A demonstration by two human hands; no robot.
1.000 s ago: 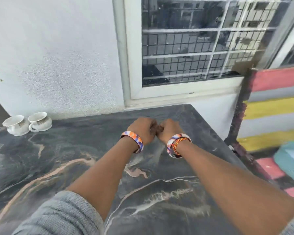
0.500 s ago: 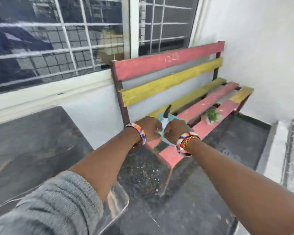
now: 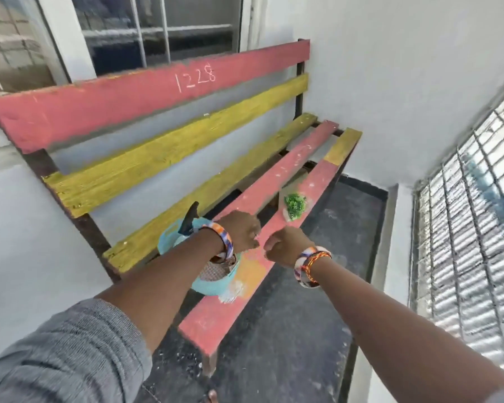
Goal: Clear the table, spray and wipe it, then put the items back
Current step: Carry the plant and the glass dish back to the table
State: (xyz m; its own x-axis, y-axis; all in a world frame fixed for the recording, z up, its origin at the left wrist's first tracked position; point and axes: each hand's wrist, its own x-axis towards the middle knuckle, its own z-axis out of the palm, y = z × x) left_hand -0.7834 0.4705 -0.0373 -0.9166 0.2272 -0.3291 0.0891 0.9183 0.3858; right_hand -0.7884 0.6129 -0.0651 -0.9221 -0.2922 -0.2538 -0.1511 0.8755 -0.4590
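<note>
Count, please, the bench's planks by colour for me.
Red: 2 (top back plank, middle seat plank)
Yellow: 2 (lower back plank, rear seat plank)
Red with yellow end: 1 (front seat plank)
Total: 5

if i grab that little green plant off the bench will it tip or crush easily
The small green plant looks light, so it should lift with little effort. Its base is blurred; it sits on the outer bench slat near the edge, so a careless nudge could knock it off. The fine foliage probably bends rather than breaks, but grip low.
</note>
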